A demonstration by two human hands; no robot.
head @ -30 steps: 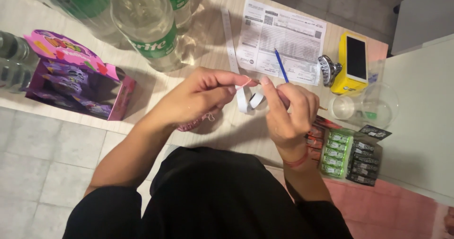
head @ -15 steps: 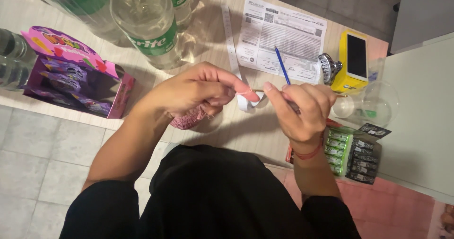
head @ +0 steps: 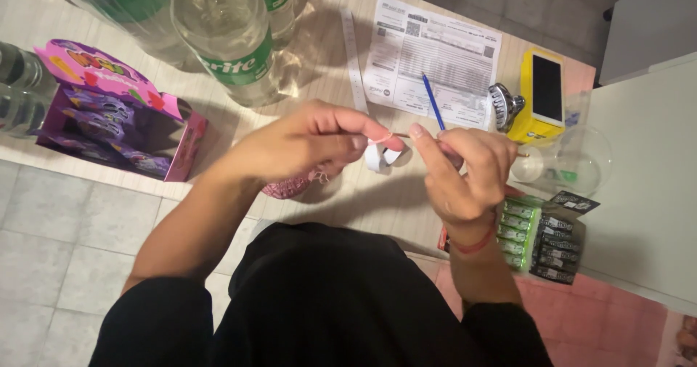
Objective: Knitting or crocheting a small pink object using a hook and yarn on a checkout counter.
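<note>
The left hand (head: 312, 145) has its grip pinched on a thin pink thread (head: 385, 136) above the tabletop (head: 327, 55). The right hand (head: 465, 174) is closed on the thread's other end. A white paper loop (head: 381, 156) hangs between both hands, and pink crochet work (head: 290, 187) lies beneath the left hand.

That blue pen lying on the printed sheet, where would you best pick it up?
Grip the blue pen at mid-barrel, coming straight down from above. It lies flat and slanted on the printed sheet, so pinch across its thin width; the sheet around it leaves finger room.
</note>
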